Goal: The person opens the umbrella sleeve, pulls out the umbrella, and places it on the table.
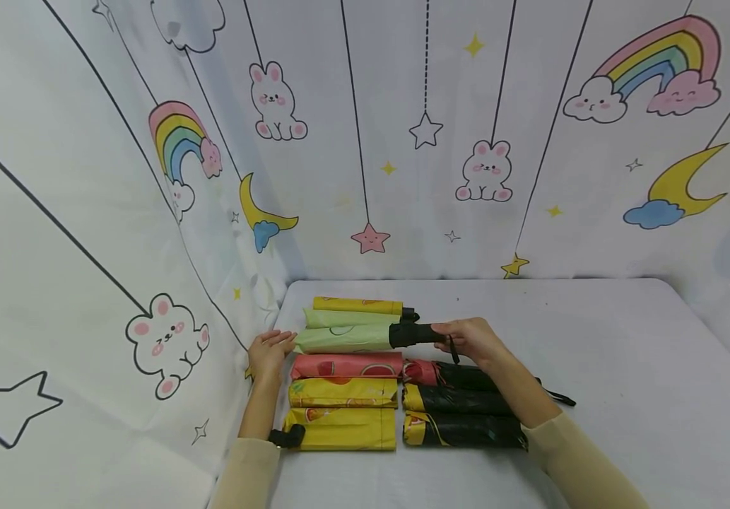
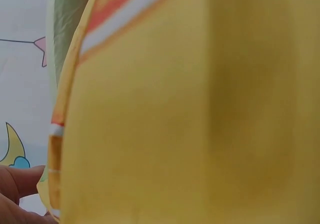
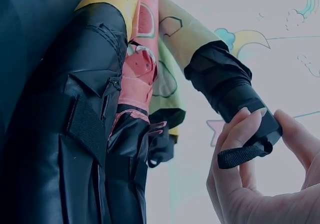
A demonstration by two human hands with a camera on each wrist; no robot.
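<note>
A folded umbrella in a light green sleeve (image 1: 345,339) lies crosswise between the two hands, its black end (image 1: 412,334) pointing right. My right hand (image 1: 474,341) pinches the black handle (image 3: 247,111) between thumb and fingers, and a wrist strap (image 3: 242,156) dangles beside them. At the opposite end, my left hand (image 1: 269,353) holds the tip of the green sleeve with its fingertips. In the left wrist view, a yellow sleeve (image 2: 150,134) fills most of the picture and partly covers the left hand (image 2: 20,189).
Behind the held umbrella lie another green one (image 1: 352,317) and a yellow one (image 1: 355,305). Nearer are a pink sleeve (image 1: 345,365) and two yellow sleeves (image 1: 348,431), with several black-ended umbrellas (image 1: 479,429) to their right. A patterned cloth wall (image 1: 326,184) borders the white table (image 1: 625,396).
</note>
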